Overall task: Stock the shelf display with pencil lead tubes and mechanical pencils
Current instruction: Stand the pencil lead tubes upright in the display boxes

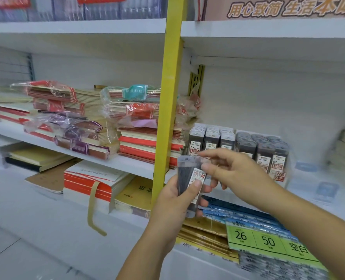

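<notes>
Before the white shelf point(301, 178), just right of the yellow post point(171, 98), I have both hands raised. Bundled notebooks point(82, 122) are stacked in the bay left of the post. On the shelf board to the right stand rows point(266, 150) of lead tubes, upright and packed close: a group marked 0.5 next to the post and a group marked 0.7 beside it. My left hand point(177, 201) is curled round the tubes point(188, 174) I carry, thumb pressed across the label and fingers wrapped behind. They stand roughly upright, low in front of the 0.5 group and apart from it. My right hand point(234, 170) pinches their upper part, near the clear cap, between thumb and forefinger; its other fingers curl loosely below. Blur hides how many tubes I hold.
</notes>
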A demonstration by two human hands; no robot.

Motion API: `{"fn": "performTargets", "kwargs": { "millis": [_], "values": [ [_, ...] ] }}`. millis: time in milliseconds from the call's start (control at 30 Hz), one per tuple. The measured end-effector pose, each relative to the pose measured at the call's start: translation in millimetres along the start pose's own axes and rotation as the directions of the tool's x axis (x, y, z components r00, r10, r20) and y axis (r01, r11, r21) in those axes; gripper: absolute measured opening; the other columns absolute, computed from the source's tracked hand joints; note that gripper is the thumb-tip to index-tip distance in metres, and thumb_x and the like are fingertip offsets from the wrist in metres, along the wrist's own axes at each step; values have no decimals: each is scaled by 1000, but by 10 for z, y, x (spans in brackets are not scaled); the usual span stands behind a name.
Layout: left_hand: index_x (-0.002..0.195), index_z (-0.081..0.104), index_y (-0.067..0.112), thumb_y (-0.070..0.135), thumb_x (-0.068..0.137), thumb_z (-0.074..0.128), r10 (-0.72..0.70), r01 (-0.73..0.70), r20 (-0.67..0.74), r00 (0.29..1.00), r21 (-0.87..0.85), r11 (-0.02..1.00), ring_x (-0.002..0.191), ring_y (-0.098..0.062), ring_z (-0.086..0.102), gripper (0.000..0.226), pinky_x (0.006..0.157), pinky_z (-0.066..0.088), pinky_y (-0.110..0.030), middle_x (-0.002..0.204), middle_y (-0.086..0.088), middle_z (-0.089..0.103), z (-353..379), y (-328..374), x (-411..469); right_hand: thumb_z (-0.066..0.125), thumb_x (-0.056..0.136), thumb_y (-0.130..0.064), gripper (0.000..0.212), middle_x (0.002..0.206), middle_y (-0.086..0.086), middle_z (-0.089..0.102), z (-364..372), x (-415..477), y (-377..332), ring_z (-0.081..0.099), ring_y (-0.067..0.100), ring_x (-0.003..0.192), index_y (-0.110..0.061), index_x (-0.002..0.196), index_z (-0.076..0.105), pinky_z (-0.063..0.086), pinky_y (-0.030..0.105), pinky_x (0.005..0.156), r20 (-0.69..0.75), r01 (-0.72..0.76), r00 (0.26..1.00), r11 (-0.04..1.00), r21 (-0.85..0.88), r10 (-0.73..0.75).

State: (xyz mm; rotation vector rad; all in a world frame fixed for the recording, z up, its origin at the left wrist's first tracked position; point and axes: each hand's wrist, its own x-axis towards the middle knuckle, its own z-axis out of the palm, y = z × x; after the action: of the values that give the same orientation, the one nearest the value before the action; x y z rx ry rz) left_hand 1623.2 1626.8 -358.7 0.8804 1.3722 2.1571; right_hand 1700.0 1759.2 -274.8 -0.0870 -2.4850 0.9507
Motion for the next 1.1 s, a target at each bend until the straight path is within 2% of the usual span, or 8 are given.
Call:
{"fn": "performTargets", "kwargs": {
  "millis": [133, 267, 433, 600, 700, 833, 967, 1100],
  "values": [
    [120, 65, 36, 32, 95, 64, -45, 46, 32, 998, -30, 998, 78, -13, 70, 25, 61, 54, -24, 105, -3, 77, 26, -30, -45, 61, 94, -17, 19, 72, -6, 72, 3, -100, 71, 64, 5, 59, -33, 105, 64, 50, 19, 55, -104, -31, 993, 984, 176, 50],
    [121, 62, 28, 19, 90, 70, -46, 45, -12, 999, -93, 995, 81, -15, 73, 34, 60, 56, -24, 104, -2, 77, 4, -41, -61, 58, 95, -11, 14, 81, 6, 75, -103, -165, 164, 69, 19, 67, -20, 105, 59, 54, 28, 60, -180, -77, 972, 924, 374, 154],
    [115, 64, 25, 20, 93, 68, 13, -17, -165, 986, -25, 1000, 66, -12, 65, 23, 57, 54, -22, 83, -1, 76, -92, -35, -8, 60, 92, -5, 29, 93, -4, 76, -127, -327, 288, 72, 16, 77, -31, 103, 65, 56, 22, 65, 32, -141, 990, 963, 231, 137],
    [112, 65, 25, 31, 93, 67, 69, -55, -166, 984, 92, 994, 57, -12, 55, 20, 55, 51, -19, 66, -1, 65, -137, -37, -7, 75, 83, -17, 21, 90, -8, 73, -69, -305, 283, 70, 9, 82, -36, 82, 68, 59, 26, 72, 71, -116, 992, 984, 132, 108],
    [109, 64, 27, 34, 91, 69, 89, -66, -141, 986, 158, 985, 56, -11, 54, 20, 55, 51, -20, 63, 2, 62, -148, -25, 22, 75, 82, -9, 36, 92, -14, 69, -1, -274, 210, 69, 9, 78, -38, 100, 65, 60, 31, 70, 90, -81, 994, 985, 150, 68],
    [114, 62, 29, 37, 94, 64, 52, -40, -64, 997, 175, 984, 58, -9, 59, 22, 57, 53, -20, 69, 2, 67, -47, -42, 63, 64, 89, -2, 75, 95, -20, 57, 14, -308, 195, 67, 10, 80, -57, 132, 39, 60, 33, 67, 168, -32, 985, 999, 5, 31],
    [112, 61, 32, 27, 103, 53, -19, 19, 5, 1000, 92, 996, 68, -11, 68, 13, 62, 56, -22, 93, 4, 77, 179, -114, 114, 65, 88, -1, 69, 98, -8, 66, -374, -395, 213, 71, 13, 86, -59, 119, 44, 60, 30, 66, -157, 77, 985, 996, 48, -69],
    [110, 61, 32, 24, 105, 50, -57, 53, 49, 997, 71, 996, 72, -12, 71, 15, 64, 57, -23, 92, 4, 74, 374, -218, 132, 68, 89, -10, 54, 92, -3, 74, -998, -461, 255, 71, 13, 81, -56, 103, 44, 53, 31, 68, -461, 134, 877, 990, -41, -137]
  ]
}}
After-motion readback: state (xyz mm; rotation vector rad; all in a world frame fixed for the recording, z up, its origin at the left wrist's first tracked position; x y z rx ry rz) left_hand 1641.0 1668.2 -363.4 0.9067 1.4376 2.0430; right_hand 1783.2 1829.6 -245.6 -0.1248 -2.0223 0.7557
